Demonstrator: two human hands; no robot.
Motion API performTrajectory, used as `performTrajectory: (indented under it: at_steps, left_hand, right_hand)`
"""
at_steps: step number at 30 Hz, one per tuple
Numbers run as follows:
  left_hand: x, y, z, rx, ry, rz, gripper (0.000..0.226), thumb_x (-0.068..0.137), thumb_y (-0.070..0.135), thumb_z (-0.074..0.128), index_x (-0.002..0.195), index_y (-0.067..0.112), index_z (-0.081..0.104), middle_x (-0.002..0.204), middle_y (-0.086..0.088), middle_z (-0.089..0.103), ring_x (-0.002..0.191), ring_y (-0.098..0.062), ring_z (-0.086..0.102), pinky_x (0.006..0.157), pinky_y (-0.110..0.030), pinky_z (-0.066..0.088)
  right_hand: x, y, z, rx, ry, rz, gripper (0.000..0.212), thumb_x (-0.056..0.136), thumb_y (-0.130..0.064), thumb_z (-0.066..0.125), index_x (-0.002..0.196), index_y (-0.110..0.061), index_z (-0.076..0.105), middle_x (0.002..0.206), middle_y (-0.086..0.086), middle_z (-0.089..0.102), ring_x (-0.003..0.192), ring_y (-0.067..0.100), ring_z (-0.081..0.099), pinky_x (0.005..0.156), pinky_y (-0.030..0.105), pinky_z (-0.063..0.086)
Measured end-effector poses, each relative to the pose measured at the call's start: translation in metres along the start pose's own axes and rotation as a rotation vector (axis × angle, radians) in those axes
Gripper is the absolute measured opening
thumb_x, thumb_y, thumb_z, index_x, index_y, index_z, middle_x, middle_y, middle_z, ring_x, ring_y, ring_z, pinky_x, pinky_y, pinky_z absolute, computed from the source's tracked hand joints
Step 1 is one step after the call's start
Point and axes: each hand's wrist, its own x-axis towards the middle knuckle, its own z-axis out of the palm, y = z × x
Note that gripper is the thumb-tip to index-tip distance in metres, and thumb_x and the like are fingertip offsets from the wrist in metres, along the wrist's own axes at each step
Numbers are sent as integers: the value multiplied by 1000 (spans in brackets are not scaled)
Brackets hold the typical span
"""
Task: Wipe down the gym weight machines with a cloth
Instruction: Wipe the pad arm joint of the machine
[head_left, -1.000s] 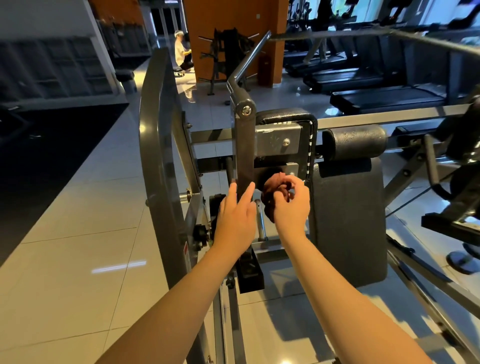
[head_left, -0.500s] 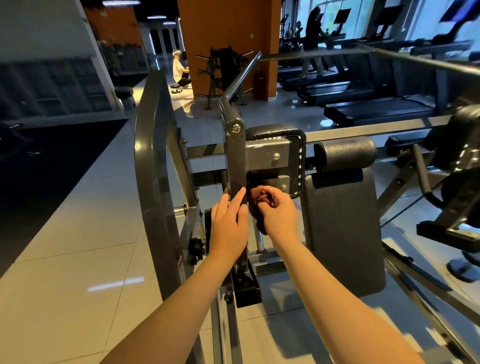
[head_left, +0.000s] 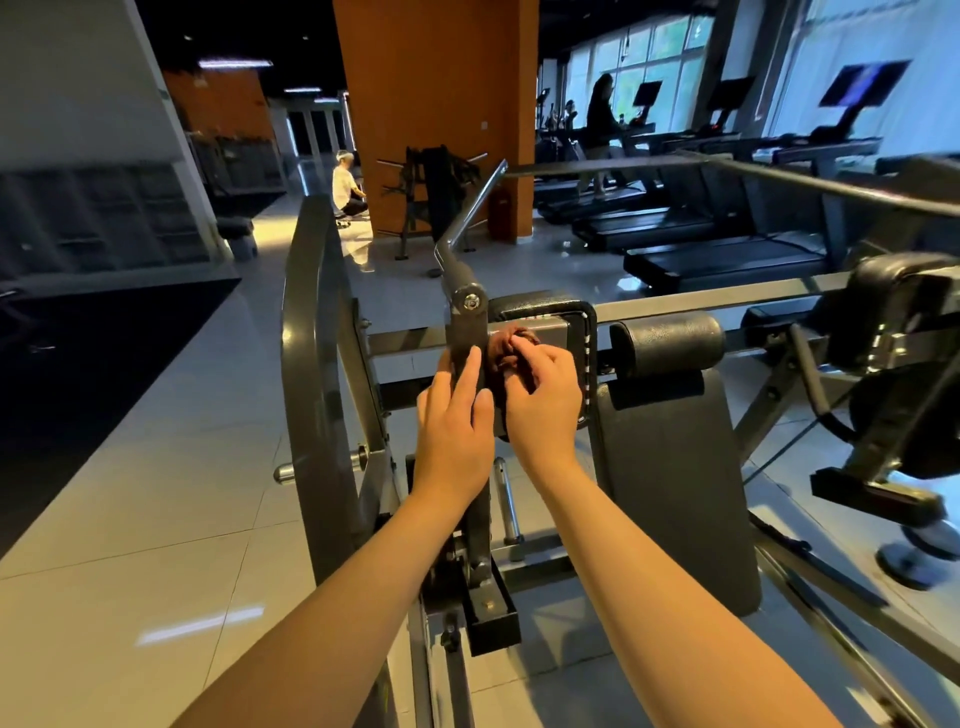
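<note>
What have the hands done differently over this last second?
The right hand carried the cloth up onto the metal plate; the left hand slid up the upright bar. Unchanged: right hand grips the cloth, left hand lies flat on the bar.

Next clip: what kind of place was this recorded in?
Most likely a commercial gym. A row of treadmills stands by the windows, a weight machine with a black pad fills the foreground, and the right hand holds a cloth against it.
</note>
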Motion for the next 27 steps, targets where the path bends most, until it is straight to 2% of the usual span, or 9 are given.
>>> performTrajectory:
  at_steps: [2, 6, 8, 10, 12, 15, 20, 25, 27]
  left_hand:
    - [-1, 1, 2, 15, -5, 11, 49, 109, 33, 35, 157, 35, 27, 143, 7, 38, 127, -3, 25, 98, -23, 27]
    - [-2, 1, 6, 25, -37, 0, 50, 109, 36, 34, 157, 38, 24, 150, 5, 32, 139, -16, 23, 96, -27, 30]
    - [-3, 0, 5, 25, -47, 11, 50, 109, 35, 35, 157, 39, 24, 149, 6, 32, 137, -15, 23, 92, -23, 30]
    - [-3, -3, 2, 20, -54, 31, 50, 109, 34, 35, 157, 40, 24, 146, 7, 34, 130, -11, 26, 89, -20, 29]
    - [-2, -5, -1, 23, -68, 37, 49, 109, 34, 35, 156, 42, 24, 145, 9, 35, 122, -4, 24, 92, -22, 28]
    - [2, -10, -7, 1, -100, 40, 48, 109, 35, 34, 155, 45, 24, 148, 8, 36, 121, -1, 22, 98, -27, 28]
    - [4, -12, -9, -36, -117, 48, 48, 109, 34, 34, 156, 43, 26, 160, 8, 26, 137, -8, 21, 107, -28, 25]
    - [3, -17, -10, -19, -162, 67, 50, 109, 34, 36, 155, 46, 21, 161, 12, 19, 137, -9, 19, 106, -31, 25]
    - [4, -18, -10, -42, -158, 59, 49, 109, 34, 36, 154, 48, 22, 161, 10, 23, 138, -12, 21, 109, -33, 26]
  right_hand:
    - [-2, 3, -4, -37, -56, 16, 38, 95, -5, 61, 131, -17, 66, 125, 0, 56, 112, 9, 54, 95, 12, 45]
    - [0, 4, -16, -109, -169, 45, 37, 96, -9, 61, 130, -23, 67, 121, -4, 58, 107, 4, 51, 81, 1, 35]
    - [3, 6, -23, -131, -132, 16, 36, 96, -11, 59, 127, -26, 67, 121, -5, 59, 108, 3, 50, 86, 5, 39]
    - [9, 8, -28, -47, -1, 37, 35, 97, -11, 57, 128, -26, 65, 123, -5, 56, 112, 4, 50, 92, 12, 43]
    - [13, 5, -27, 34, 58, 105, 36, 99, -11, 57, 133, -22, 61, 126, -5, 51, 113, 6, 50, 86, 6, 41]
    - [9, -2, -12, 21, 24, 90, 37, 98, -7, 57, 132, -21, 62, 128, -2, 51, 114, 6, 50, 81, -1, 39]
    - [-14, 2, 0, -42, -92, 55, 39, 97, -4, 59, 132, -20, 65, 124, -4, 55, 110, 5, 52, 85, 0, 38]
    - [-4, 5, -8, -1, 33, 158, 36, 99, -6, 55, 133, -19, 63, 126, 0, 53, 114, 8, 49, 89, 7, 40]
    - [-15, -1, 5, 1, 4, 124, 36, 100, -9, 55, 134, -19, 62, 123, -2, 54, 111, 7, 51, 90, 9, 42]
